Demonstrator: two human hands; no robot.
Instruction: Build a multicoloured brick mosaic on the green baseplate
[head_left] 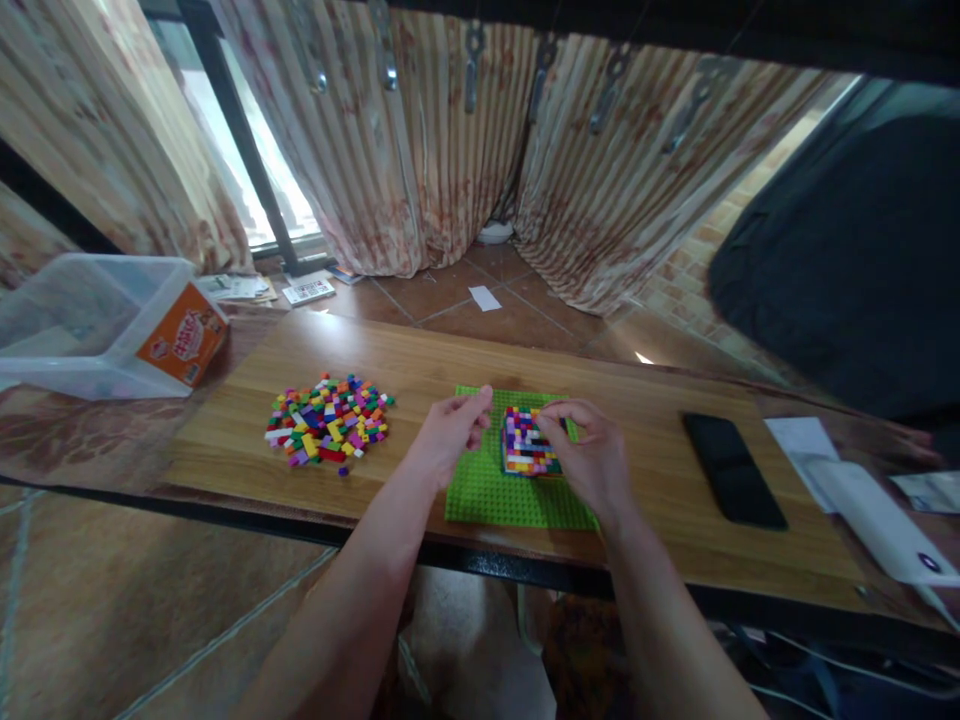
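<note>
Bare forearms (367,580), bare hands (448,432)

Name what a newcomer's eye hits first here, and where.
Probably the bright green baseplate, in front of the person on the wooden board, carrying a multicoloured brick build with the right hand at its right side. Next, the loose pile of coloured bricks, left of the baseplate. Then the clear plastic bin with its orange label, at the far left.

Right hand (592,455) at multicoloured plastic-brick block (520,440) on green studded baseplate (480,495), brown wooden worktop's (420,350) near edge; left hand (448,432) at baseplate's left edge.
</note>
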